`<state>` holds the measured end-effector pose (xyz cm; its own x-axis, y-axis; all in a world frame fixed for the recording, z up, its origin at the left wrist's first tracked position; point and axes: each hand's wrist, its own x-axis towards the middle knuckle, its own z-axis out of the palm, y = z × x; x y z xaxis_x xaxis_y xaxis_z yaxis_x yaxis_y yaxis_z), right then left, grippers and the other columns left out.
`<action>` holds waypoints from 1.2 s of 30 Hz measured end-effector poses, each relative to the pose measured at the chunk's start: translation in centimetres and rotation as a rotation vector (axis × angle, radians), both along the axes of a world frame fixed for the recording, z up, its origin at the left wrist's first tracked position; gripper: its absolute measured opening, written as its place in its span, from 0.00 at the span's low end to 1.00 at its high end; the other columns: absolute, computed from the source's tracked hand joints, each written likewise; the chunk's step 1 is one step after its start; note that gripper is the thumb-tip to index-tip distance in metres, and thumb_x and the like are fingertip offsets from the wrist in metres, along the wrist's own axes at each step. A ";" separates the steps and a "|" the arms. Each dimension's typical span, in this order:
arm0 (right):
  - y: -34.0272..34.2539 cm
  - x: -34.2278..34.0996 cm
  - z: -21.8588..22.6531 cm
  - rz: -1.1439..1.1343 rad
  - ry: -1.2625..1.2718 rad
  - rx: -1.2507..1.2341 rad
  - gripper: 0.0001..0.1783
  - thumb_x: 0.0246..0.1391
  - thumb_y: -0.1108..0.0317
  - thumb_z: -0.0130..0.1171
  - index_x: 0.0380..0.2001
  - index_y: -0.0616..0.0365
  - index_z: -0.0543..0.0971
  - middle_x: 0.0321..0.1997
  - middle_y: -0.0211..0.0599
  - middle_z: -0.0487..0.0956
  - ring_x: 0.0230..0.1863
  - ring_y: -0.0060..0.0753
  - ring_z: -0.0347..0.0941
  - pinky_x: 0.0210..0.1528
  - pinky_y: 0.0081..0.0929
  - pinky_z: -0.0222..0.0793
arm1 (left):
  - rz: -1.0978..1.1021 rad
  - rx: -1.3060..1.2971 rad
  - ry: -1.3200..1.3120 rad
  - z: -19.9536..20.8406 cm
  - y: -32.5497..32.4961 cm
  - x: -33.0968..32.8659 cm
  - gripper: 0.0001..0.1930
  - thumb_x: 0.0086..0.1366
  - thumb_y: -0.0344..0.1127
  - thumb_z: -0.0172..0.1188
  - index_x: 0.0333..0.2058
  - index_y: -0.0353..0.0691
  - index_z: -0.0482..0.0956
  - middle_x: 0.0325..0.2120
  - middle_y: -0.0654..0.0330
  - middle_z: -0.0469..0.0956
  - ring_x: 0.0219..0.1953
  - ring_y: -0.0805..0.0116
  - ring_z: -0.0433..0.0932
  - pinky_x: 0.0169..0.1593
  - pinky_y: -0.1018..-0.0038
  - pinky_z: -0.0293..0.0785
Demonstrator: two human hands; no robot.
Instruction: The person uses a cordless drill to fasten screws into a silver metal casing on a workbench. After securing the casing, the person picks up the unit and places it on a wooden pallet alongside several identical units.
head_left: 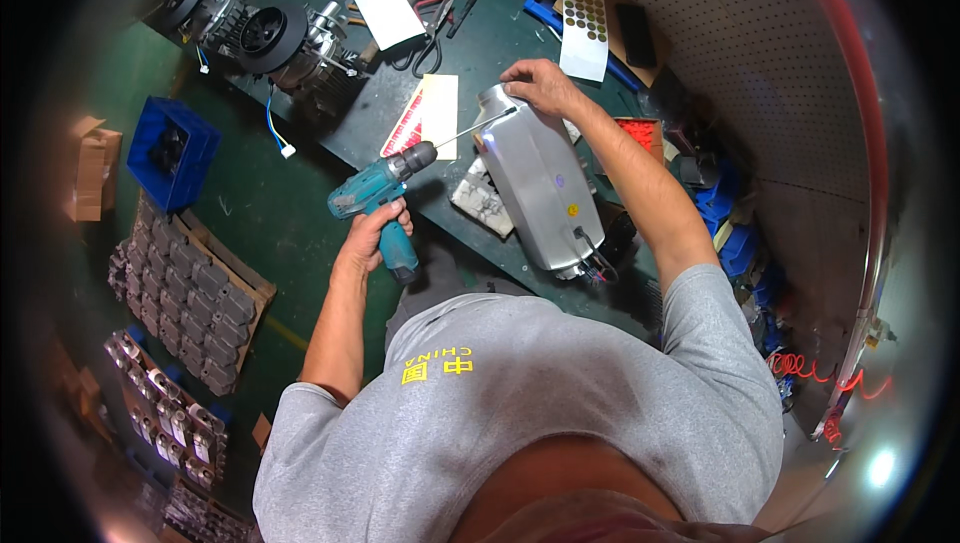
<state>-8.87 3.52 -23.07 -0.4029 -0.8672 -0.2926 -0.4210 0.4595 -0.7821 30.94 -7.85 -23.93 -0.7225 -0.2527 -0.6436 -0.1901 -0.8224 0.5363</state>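
Note:
My left hand is wrapped round the grip of a teal cordless drill. Its long thin bit reaches up and right to the far end of a silver metal housing; the tip appears to meet the housing near my fingers. My right hand holds that far end, fingers curled over its edge. The housing lies lengthwise on the bench, round stickers on its side and dark wires at its near end. A pale block shows partly beneath it.
Two motor-like assemblies with fans stand at the bench's far left. Scissors, a white sticker sheet and red-marked paper lie behind the drill. A blue crate sits on the left; an orange-red coiled hose hangs right.

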 end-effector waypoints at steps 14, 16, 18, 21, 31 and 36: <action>-0.1 0.0 3.9 0.104 -0.060 0.193 0.36 0.42 0.57 0.70 0.57 0.60 0.79 0.55 0.48 0.81 0.57 0.39 0.77 0.62 0.31 0.70 | 0.032 0.047 -0.030 1.3 0.1 0.0 0.17 0.63 0.37 0.67 0.45 0.33 0.78 0.27 0.60 0.78 0.29 0.69 0.77 0.37 0.73 0.77; -0.2 0.1 4.1 0.119 -0.053 0.206 0.37 0.42 0.56 0.70 0.58 0.59 0.79 0.57 0.48 0.81 0.58 0.41 0.77 0.63 0.32 0.69 | 0.031 0.050 -0.022 1.3 0.0 0.0 0.16 0.63 0.38 0.67 0.45 0.34 0.78 0.27 0.61 0.78 0.29 0.69 0.77 0.37 0.73 0.77; -0.2 0.0 4.0 0.126 -0.064 0.214 0.38 0.42 0.55 0.69 0.58 0.59 0.79 0.57 0.48 0.80 0.59 0.42 0.76 0.63 0.32 0.69 | 0.029 0.046 -0.015 1.3 -0.1 0.1 0.17 0.64 0.40 0.66 0.44 0.34 0.78 0.27 0.61 0.77 0.29 0.70 0.77 0.36 0.74 0.77; -0.1 -0.1 4.2 0.174 -0.037 0.181 0.36 0.44 0.56 0.68 0.58 0.60 0.79 0.56 0.47 0.81 0.57 0.39 0.77 0.63 0.31 0.69 | 0.035 0.066 -0.028 1.8 -0.1 -0.2 0.20 0.66 0.47 0.65 0.44 0.35 0.78 0.27 0.61 0.77 0.29 0.70 0.77 0.36 0.74 0.77; -0.1 -0.1 3.0 0.079 -0.135 0.154 0.24 0.55 0.67 0.59 0.56 0.60 0.80 0.51 0.43 0.84 0.51 0.31 0.80 0.58 0.27 0.72 | 0.012 0.106 -0.031 1.6 -0.2 -0.3 0.22 0.68 0.52 0.63 0.44 0.36 0.78 0.27 0.61 0.77 0.29 0.71 0.76 0.36 0.73 0.77; -0.1 -0.1 2.7 0.081 -0.103 0.150 0.23 0.56 0.69 0.58 0.56 0.59 0.80 0.54 0.44 0.83 0.52 0.31 0.80 0.60 0.27 0.71 | -0.010 0.133 0.013 0.8 -0.4 0.0 0.16 0.68 0.46 0.64 0.42 0.38 0.77 0.26 0.62 0.76 0.29 0.70 0.76 0.37 0.73 0.77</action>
